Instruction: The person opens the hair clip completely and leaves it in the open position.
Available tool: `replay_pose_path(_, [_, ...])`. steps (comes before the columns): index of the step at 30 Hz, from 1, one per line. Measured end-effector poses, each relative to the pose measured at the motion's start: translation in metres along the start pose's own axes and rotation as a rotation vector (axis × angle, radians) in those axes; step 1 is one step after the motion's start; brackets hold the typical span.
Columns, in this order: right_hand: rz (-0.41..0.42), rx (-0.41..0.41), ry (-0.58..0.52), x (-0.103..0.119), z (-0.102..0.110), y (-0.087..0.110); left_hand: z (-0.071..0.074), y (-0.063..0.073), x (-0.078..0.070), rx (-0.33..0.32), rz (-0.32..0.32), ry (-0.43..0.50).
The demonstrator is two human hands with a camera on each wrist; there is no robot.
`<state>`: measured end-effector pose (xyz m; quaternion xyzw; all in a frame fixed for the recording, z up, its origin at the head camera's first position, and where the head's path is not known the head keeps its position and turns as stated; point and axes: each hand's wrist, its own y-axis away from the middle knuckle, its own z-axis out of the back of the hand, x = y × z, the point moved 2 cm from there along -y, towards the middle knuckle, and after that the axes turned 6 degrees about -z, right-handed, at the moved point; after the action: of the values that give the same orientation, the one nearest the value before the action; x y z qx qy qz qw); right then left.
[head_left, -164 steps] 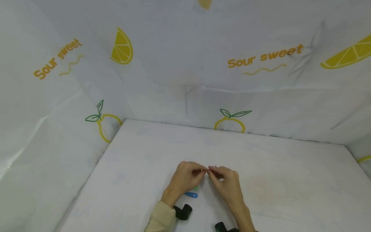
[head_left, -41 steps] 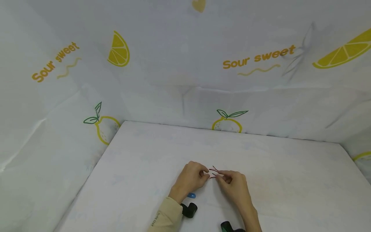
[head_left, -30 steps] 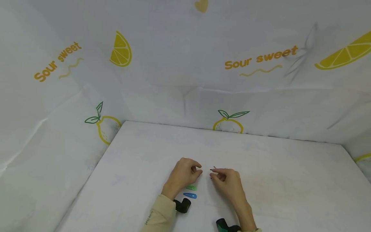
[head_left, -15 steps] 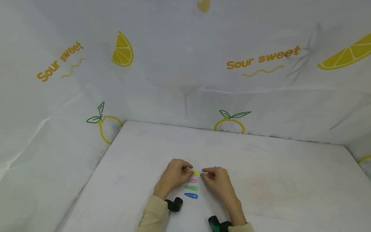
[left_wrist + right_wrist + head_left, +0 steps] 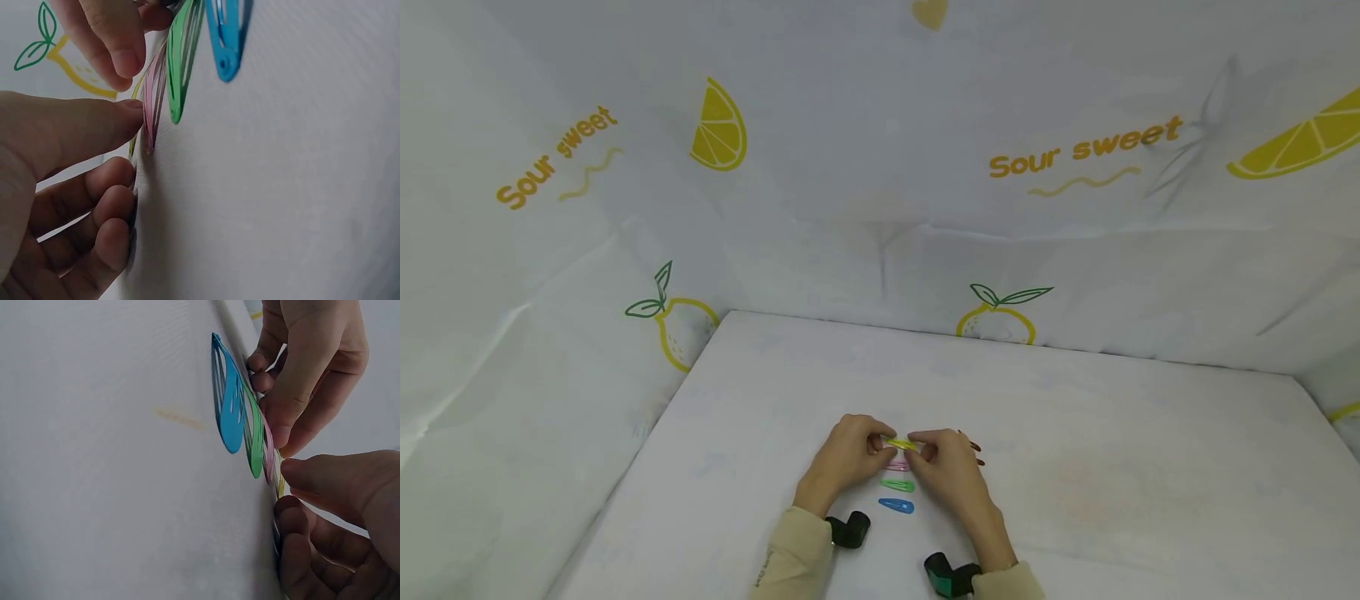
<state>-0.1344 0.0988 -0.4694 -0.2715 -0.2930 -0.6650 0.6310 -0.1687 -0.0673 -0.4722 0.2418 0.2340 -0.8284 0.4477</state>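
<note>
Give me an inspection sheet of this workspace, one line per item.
Surface: white table, faintly stained toward the right.
Job's things: yellow clip, pink clip, green clip and blue clip in a row, far to near; dark red pieces partly hidden behind the right hand, held or lying unclear.
Clutter: nothing seen beyond black devices at both wrists.
Grippers: bare hands; left hand pinches the yellow clip's left end, right hand its right end.
Cables: nothing seen.
Surroundings: creased white backdrop with lemon prints and "Sour sweet" lettering.
</note>
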Motion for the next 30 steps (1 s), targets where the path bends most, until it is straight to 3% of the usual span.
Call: replay_pose_path(30, [0.009, 0.007, 0.021, 0.0002, -0.0057, -0.0018, -0.0022, 0.0021, 0.0000, -0.019, 0.002, -0.055])
